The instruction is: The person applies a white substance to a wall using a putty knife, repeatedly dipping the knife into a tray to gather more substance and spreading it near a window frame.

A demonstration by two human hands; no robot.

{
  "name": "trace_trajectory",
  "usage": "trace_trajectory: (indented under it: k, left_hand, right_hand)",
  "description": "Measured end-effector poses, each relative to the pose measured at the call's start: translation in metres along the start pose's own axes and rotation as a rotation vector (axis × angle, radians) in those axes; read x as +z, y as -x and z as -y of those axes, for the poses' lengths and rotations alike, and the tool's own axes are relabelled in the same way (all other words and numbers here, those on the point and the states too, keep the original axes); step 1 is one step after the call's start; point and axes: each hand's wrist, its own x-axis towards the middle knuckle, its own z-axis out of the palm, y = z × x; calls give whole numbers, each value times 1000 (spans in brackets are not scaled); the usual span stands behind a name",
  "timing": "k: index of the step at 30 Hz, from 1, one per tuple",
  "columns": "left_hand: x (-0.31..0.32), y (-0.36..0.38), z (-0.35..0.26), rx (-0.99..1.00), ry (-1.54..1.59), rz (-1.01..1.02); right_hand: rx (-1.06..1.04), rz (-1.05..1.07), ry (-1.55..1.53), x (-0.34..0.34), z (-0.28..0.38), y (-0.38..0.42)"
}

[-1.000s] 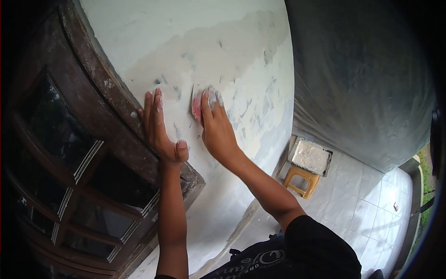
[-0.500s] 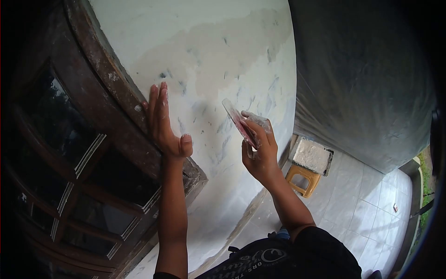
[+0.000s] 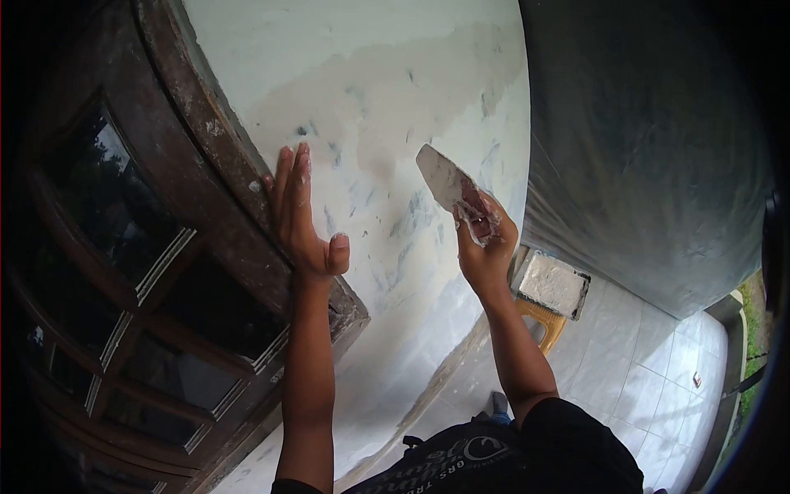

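My left hand (image 3: 306,218) is raised with its fingers stretched out, beside the edge of the dark wooden window frame (image 3: 216,132) and in front of the wall; it holds nothing. White smears mark its fingertips. In my right hand (image 3: 490,239) is a putty knife (image 3: 445,176) with a flat, whitish blade and a reddish handle, its blade pointing up and left. The white wall (image 3: 374,239) behind both hands carries a beige damp-looking patch and several grey-blue marks.
A rectangular tray of whitish paste (image 3: 553,284) rests on a yellow plastic stool (image 3: 550,325) at the right. Dark sheeting (image 3: 642,156) hangs beyond the wall's edge. Grey floor tiles (image 3: 609,354) lie below. Glass panes fill the window at the left.
My right hand has moved a little right, and the putty knife has turned so that its blade face shows more. My left hand stays by the frame; the view has shifted slightly.
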Motion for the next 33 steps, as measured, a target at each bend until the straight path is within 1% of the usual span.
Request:
trace_trajectory:
  k: [1,3,5,7,9,10,11,13,14,16,22,25,27,28,30,32,33]
  left_hand:
    - [-1,0,-1,-9,-3,10]
    - [-1,0,0,-15,-9,10]
    - [-2,1,-1,-19,-7,14]
    - [-2,0,-3,-47,-5,25]
    - [-2,1,-4,-52,-13,25]
    - [-2,1,-4,-57,-19,29]
    - [-2,1,-5,-54,-20,27]
    - [-3,1,-5,-71,-30,35]
    - [-4,1,-6,-68,-30,34]
    - [-3,1,-7,-53,-30,38]
    - [-1,3,-6,-77,-19,21]
    - [-1,1,-10,-86,-12,18]
    - [-2,0,-8,-77,-7,17]
    - [-2,1,-7,-67,-8,20]
    - [-2,1,-5,-66,-9,18]
    - [-2,1,-7,-55,-15,23]
    - [-2,2,-7,-59,-15,30]
  right_hand:
    - [-3,7,-7,2,-1,-2]
    - [-50,95,156,11,3,-10]
    - [-200,18,208,33,-3,-18]
    - [-216,-29,229,55,-6,-30]
    - [-168,34,248,74,-6,-41]
    - [-248,43,227,86,-15,-44]
    - [-126,196,292,90,-11,-41]
    - [-299,172,332,103,-17,-37]
    - [-301,169,331,103,-17,-34]
    - [-348,233,384,97,-15,-22]
    - [-303,296,358,91,-18,17]
    - [-307,325,353,69,-11,54]
    - [-112,493,240,45,-8,73]
    - [-123,488,241,38,-9,68]
    - [-36,388,195,24,5,47]
    - [-116,231,277,35,4,5]
    - [-108,193,289,46,4,-15]
